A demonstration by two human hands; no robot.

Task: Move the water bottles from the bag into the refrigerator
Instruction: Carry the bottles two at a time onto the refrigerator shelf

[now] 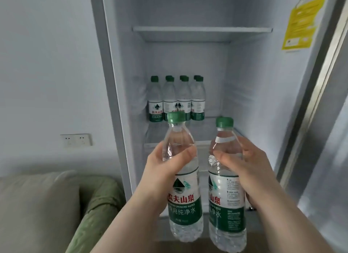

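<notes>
Head view: you hold two water bottles upright in front of the open fridge (244,83), one in each hand, side by side and just apart. The left bottle (183,196) sits in your left hand (167,169), whose fingers and thumb curl round the clear shoulder above the label. The right bottle (226,205) sits in your right hand (243,162), thumb across the front of the upper body and fingers wrapped behind it. Both hands are grasping firmly, and neither bottle touches the fridge. Both have green caps and white-and-green labels with red characters. The left one tilts slightly to the left at the top, and its cap overlaps the bottles behind it in the picture.

Deeper in, the stored bottles (176,100) stand upright on the shelf (212,128), grouped at its rear left. There are four across the front, with more green caps showing behind three of them. The right part of that shelf is bare. Above it runs a top shelf (202,29).

To the right, the door (320,120) stands open, and a yellow sticker (301,24) is fixed high on the right side. To the left of the fridge, a white socket (76,139) sits on the wall. Below it lie a beige cushion (37,205) and, beside that, a green blanket (98,205).
</notes>
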